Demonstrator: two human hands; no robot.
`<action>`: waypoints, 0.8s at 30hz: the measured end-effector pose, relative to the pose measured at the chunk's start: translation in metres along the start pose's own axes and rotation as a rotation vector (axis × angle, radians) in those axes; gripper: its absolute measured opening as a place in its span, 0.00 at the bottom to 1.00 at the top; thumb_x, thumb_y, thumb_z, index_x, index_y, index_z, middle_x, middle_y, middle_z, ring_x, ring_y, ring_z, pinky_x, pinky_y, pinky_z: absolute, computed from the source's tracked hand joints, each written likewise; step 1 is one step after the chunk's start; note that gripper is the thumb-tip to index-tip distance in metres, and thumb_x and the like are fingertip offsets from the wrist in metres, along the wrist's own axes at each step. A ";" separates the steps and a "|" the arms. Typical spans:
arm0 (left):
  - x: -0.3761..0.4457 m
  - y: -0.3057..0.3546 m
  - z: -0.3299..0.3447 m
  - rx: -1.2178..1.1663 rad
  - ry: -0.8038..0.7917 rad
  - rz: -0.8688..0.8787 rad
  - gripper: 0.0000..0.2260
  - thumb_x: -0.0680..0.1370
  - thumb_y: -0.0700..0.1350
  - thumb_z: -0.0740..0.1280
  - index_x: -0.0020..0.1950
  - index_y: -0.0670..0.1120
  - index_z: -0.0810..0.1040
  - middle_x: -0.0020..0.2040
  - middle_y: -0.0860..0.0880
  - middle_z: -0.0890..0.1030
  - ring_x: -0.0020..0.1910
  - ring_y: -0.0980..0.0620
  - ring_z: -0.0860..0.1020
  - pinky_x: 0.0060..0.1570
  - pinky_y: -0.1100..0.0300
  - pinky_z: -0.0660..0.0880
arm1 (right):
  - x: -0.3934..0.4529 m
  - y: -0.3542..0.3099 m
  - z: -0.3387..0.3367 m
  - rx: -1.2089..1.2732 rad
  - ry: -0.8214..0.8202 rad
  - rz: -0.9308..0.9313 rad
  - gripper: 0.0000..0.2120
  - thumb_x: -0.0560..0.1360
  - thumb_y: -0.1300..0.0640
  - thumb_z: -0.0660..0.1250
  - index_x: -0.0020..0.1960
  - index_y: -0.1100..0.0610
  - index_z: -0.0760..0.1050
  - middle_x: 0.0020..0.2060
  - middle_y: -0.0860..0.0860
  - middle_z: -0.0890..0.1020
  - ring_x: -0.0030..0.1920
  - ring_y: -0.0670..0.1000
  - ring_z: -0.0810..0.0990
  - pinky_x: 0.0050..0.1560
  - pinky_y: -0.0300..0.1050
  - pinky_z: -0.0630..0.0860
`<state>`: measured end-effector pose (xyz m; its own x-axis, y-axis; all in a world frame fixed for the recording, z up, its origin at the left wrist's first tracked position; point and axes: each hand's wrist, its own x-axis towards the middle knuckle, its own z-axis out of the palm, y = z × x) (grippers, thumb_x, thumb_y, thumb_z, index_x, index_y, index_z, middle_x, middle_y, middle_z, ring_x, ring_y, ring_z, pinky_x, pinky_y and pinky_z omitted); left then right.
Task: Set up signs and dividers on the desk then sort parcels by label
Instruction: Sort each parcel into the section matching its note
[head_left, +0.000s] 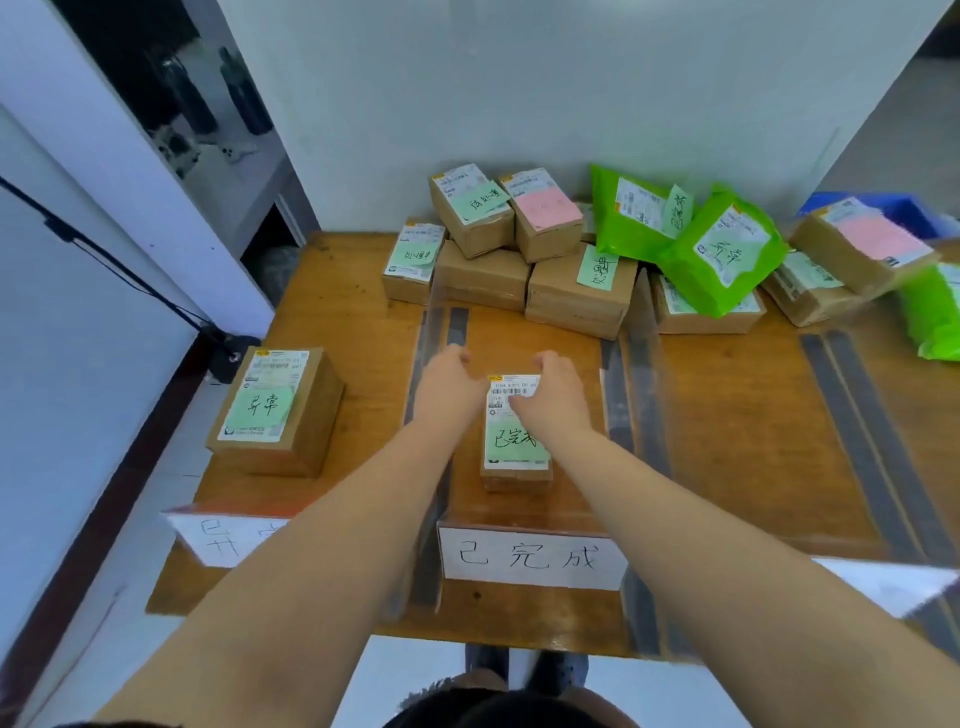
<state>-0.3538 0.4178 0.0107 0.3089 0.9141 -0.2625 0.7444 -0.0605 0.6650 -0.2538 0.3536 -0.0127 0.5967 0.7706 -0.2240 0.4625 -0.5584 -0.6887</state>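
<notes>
A small cardboard parcel (516, 452) with a green handwritten label lies in the middle lane of the wooden desk (753, 431). My left hand (449, 387) curls round its far left corner and my right hand (548, 397) curls round its far right corner. A white sign (530, 557) with black characters stands at the front of this lane. Clear dividers (434, 415) with dark strips border the lane on both sides. Another green-labelled parcel (278, 410) sits in the left lane behind a second white sign (228, 538), which my left forearm partly hides.
A heap of several cardboard parcels (483, 249) with green and pink labels and green poly bags (719, 252) lies along the desk's far edge by the white wall. A blue bin (893, 210) sits at far right. A black stand (228, 356) rests left of the desk.
</notes>
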 end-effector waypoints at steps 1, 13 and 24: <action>0.006 0.005 -0.014 0.008 0.056 0.043 0.18 0.76 0.42 0.65 0.65 0.43 0.71 0.62 0.45 0.75 0.59 0.48 0.75 0.50 0.60 0.68 | 0.005 -0.014 -0.002 0.011 -0.017 -0.059 0.27 0.73 0.60 0.69 0.69 0.57 0.64 0.66 0.53 0.69 0.66 0.53 0.69 0.64 0.46 0.69; 0.104 -0.017 -0.157 0.175 0.210 0.122 0.23 0.77 0.46 0.65 0.70 0.43 0.66 0.67 0.43 0.72 0.65 0.45 0.72 0.61 0.54 0.69 | 0.071 -0.164 0.032 0.216 -0.101 -0.183 0.26 0.75 0.58 0.67 0.70 0.58 0.62 0.66 0.55 0.71 0.64 0.53 0.73 0.51 0.39 0.70; 0.247 -0.069 -0.141 0.036 -0.087 0.134 0.22 0.76 0.47 0.65 0.69 0.43 0.67 0.65 0.44 0.73 0.60 0.45 0.75 0.57 0.55 0.72 | 0.190 -0.188 0.114 0.103 0.086 0.103 0.27 0.76 0.61 0.66 0.72 0.57 0.61 0.66 0.55 0.71 0.64 0.55 0.74 0.47 0.37 0.71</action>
<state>-0.4123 0.7044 -0.0016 0.4557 0.8588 -0.2340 0.7133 -0.1952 0.6731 -0.3016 0.6400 -0.0045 0.6933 0.6794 -0.2404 0.3292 -0.5953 -0.7330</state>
